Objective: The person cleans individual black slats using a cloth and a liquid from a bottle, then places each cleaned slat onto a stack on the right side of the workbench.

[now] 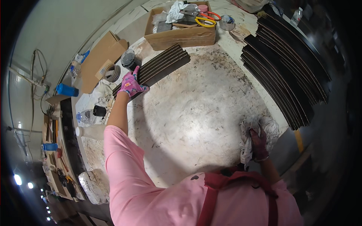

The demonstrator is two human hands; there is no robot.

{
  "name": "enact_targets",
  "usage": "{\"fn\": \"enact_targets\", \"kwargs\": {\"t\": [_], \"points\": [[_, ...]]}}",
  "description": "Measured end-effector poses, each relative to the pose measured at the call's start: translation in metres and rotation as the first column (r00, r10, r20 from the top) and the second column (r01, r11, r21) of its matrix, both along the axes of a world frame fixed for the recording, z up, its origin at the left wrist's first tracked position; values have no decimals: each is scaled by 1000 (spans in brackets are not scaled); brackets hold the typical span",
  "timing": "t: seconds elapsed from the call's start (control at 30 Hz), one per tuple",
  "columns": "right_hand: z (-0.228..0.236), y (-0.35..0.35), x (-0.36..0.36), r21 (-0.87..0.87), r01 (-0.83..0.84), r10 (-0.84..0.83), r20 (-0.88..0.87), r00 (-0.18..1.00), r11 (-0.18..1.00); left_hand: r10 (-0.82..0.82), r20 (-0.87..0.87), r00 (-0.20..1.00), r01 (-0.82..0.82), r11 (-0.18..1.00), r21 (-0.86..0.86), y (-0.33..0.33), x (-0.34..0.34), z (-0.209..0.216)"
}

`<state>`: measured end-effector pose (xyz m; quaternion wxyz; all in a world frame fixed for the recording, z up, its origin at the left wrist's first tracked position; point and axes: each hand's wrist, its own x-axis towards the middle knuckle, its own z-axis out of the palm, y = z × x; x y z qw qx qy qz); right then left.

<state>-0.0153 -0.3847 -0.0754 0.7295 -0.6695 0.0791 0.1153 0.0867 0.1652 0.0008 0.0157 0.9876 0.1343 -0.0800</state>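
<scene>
My left hand (132, 84), in a pink flowered glove, rests on the near-left end of a row of dark, thin strips (164, 67) lying side by side on the worktable. Its thumb and forefinger are spread apart; the other fingers are partly hidden. Beside that hand stands a clear-lidded cup with dark contents (129, 59). Over at the table's right edge, my right hand (259, 144), in a dark reddish glove, is closed on a crumpled, stained whitish rag (247, 141). Some of its fingertips disappear into the cloth.
Stacks of long, curved dark strips (279, 75) fill the far right. A cardboard box (183, 37) at the back holds scissors (205, 22), cloth and small items. Tape rolls (111, 72), bottles (92, 132) and rags line the left edge. The whitish tabletop (200, 113) is stained.
</scene>
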Motion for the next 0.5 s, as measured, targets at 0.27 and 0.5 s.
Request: {"fn": "enact_targets", "kwargs": {"t": [0.27,0.5], "points": [[33,10,4,-63,-127,126,-21,992,990,-61,145,988,89,977,-195,-71,-52,-5],[8,9,2,-152,-46,57,71,996,987,-187,357,915,173,982,72,-116,-105,-24]]}}
